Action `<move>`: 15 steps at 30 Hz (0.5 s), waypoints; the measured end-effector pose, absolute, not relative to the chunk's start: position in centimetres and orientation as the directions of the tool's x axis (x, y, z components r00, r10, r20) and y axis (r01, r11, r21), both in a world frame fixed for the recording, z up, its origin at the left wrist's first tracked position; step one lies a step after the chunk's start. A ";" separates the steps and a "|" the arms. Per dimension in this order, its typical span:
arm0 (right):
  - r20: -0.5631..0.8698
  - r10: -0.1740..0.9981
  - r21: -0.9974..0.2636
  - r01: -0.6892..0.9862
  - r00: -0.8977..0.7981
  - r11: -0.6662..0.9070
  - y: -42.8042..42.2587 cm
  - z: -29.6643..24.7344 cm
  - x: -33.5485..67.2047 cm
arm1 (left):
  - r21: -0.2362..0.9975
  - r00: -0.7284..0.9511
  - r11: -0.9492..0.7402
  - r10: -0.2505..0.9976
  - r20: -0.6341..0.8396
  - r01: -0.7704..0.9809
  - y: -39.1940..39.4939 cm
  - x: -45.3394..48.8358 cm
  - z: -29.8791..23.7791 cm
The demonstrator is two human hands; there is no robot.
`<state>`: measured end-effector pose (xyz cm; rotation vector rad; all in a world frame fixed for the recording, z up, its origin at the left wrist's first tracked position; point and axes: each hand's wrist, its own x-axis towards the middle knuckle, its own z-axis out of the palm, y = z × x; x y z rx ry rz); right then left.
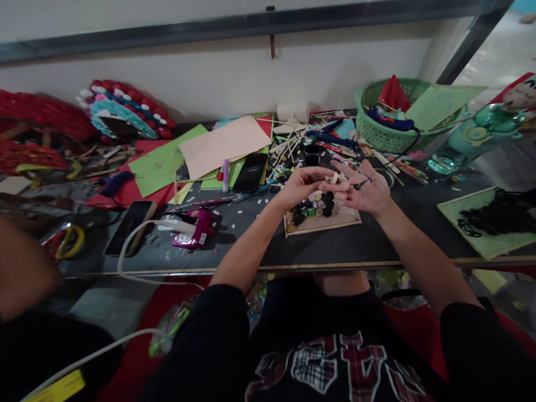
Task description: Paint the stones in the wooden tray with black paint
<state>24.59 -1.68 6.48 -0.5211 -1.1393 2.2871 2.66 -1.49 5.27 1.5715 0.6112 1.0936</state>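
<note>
My left hand (307, 185) is closed, thumb and fingers brought together around a small pale piece (335, 178) too small to name. Beside it my right hand (371, 191) is turned palm up with its fingers stretched apart. The fingertips of both hands meet or nearly meet around the pale piece. Below them a shallow tan board (330, 225) lies on the dark table and carries a cluster of small black and coloured pieces (314, 207). The hands hide part of this cluster.
Left are a purple power strip (193, 230), phones (130, 228) and paper sheets (226, 146). Behind are thin sticks (288, 142) and a green basket (379, 134). Right are a bottle (473, 139) and a board with black strands (498, 215). Another person's arm (25, 268) is at left.
</note>
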 end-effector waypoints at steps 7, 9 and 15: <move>-0.156 0.714 -0.875 -0.240 -0.683 -0.421 -1.6 6.3 24.3 | 0.970 0.602 -0.233 0.764 0.231 -0.076 -1.3 0.6 5.0; -0.145 0.729 -0.890 -0.233 -0.669 -0.391 -1.7 6.4 24.2 | 0.971 0.621 -0.223 0.750 0.230 -0.091 -1.4 0.4 5.0; -0.172 0.720 -0.894 -0.201 -0.673 -0.401 -1.6 6.2 24.2 | 0.967 0.624 -0.255 0.756 0.198 0.002 -1.3 -0.1 5.4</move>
